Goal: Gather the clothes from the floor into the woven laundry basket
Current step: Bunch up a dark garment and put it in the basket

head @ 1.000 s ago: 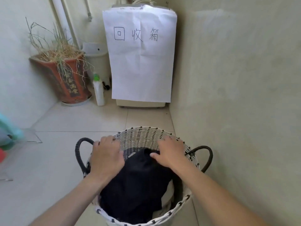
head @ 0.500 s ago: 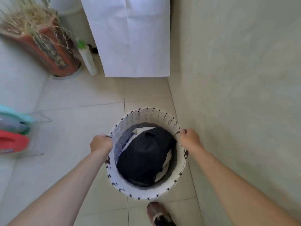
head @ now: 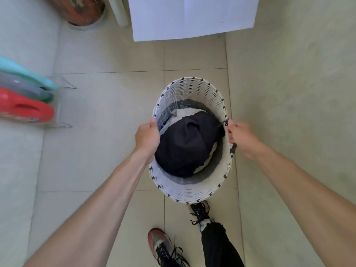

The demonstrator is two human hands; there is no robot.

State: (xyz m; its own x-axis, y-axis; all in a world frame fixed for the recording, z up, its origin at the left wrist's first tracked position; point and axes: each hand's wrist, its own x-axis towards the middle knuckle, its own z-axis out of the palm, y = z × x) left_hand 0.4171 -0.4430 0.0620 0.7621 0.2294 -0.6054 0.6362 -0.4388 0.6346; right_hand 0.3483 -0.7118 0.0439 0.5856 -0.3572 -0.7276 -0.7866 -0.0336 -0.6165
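**Both hands on the basket rim, clothes inside**

Left hand (head: pixel 147 137): fingers curled tight over the left edge of the woven laundry basket (head: pixel 192 89), thumb at the rim, knuckles outward. The handle under it is hidden.

Right hand (head: pixel 241 137): fist closed around the dark handle (head: pixel 232 149) on the basket's right side; handle ends show above and below the fingers.

Basket: white weave with dark flecks along the rim, seen from straight above. Cannot tell whether it rests on the floor or is lifted.

Contents: a dark garment (head: pixel 185 145) bunched on top, filling most of the opening. A pale garment (head: pixel 182 112) shows beneath it at the far side and along the right edge.

Around it: tiled floor (head: pixel 107 132), a plain wall (head: pixel 289 93) close on the right. Near rim of the basket overlaps the toe of the right shoe (head: pixel 199 211); the left shoe (head: pixel 159 245), reddish, sits nearer the camera beside a black trouser leg (head: pixel 217 245).

Far side: a large white paper sheet (head: pixel 192 16), and a terracotta pot (head: pixel 81 10) to its left.

Left edge: a red bottle (head: pixel 25 110), a grey bottle (head: pixel 21 87) and a teal bottle (head: pixel 28 74) lying in a clear rack (head: pixel 61 105), well apart from the basket.
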